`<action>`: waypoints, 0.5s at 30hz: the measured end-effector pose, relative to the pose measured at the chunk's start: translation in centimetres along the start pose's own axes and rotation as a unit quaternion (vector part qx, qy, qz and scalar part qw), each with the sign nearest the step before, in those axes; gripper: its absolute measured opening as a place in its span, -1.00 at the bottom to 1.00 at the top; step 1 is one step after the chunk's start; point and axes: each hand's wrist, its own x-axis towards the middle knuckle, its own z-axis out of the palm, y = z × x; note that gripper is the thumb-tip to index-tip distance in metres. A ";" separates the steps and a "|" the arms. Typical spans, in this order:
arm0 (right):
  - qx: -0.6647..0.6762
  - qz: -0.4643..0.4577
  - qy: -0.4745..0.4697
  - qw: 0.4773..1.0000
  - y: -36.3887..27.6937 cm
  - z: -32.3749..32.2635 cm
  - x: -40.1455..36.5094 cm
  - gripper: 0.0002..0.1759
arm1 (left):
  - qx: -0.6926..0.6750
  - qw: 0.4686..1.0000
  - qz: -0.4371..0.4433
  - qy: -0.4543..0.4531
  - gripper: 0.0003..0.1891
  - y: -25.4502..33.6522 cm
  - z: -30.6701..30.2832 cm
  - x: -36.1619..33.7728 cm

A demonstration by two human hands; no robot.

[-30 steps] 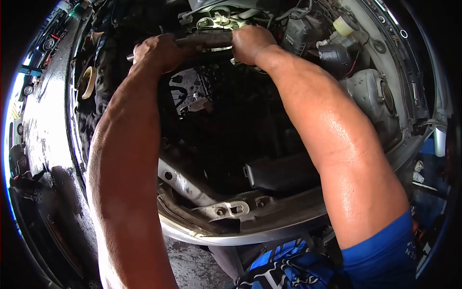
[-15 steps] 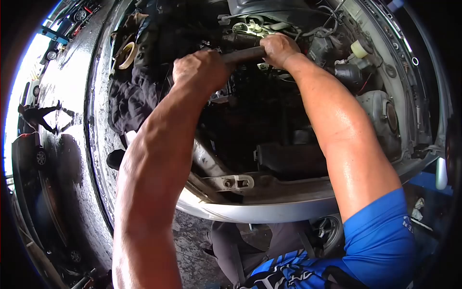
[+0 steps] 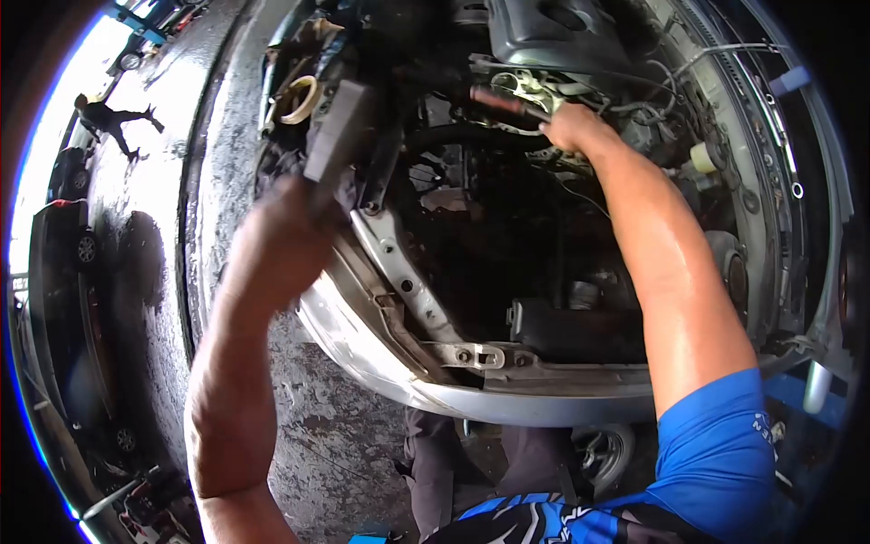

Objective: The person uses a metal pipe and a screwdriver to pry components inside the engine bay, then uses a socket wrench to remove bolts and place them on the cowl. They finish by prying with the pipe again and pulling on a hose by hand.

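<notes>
My left hand [image 3: 285, 231], smeared by motion, is closed around a hammer-like grey metal tool [image 3: 338, 131]. Its blocky end is raised over the left side of the engine bay. My right hand [image 3: 577, 130] is at the far side of the bay, fingers wrapped round a dark bar-shaped tool [image 3: 512, 102] with a reddish end pointing left. What the tool's other end touches is hidden behind the hand. Pale hoses and metal engine parts [image 3: 535, 89] lie just beyond it.
The car's front crossmember [image 3: 580, 372] and silver bumper [image 3: 526, 408] run before me. A dark engine cover [image 3: 553, 36] is at the back. A tape roll [image 3: 299, 100] sits on the left fender. Another person [image 3: 113, 122] walks on the wet floor at left.
My left hand has swung left and towards me with the grey tool, away from the right hand. My right hand still grips its bar-shaped tool. The view has shifted slightly.
</notes>
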 end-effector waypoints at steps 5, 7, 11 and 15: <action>0.016 -0.035 -0.130 0.991 0.5 -0.6 -0.1 -0.63 | -0.004 0.988 -0.116 0.103 -0.46 -4.1 2.6 8.6; -0.088 -0.233 -0.106 0.963 0.6 -0.9 -1.8 -0.73 | 0.023 0.988 -0.094 0.122 -0.41 -4.1 4.8 9.7; -0.151 -0.334 -0.074 0.928 0.9 -0.6 -1.3 -0.73 | 0.086 0.980 -0.071 0.162 -0.25 -2.3 6.2 9.2; -0.087 -0.181 -0.110 0.973 0.5 -0.9 -2.2 -0.69 | 0.084 0.976 -0.034 0.198 -0.21 -2.0 7.9 8.2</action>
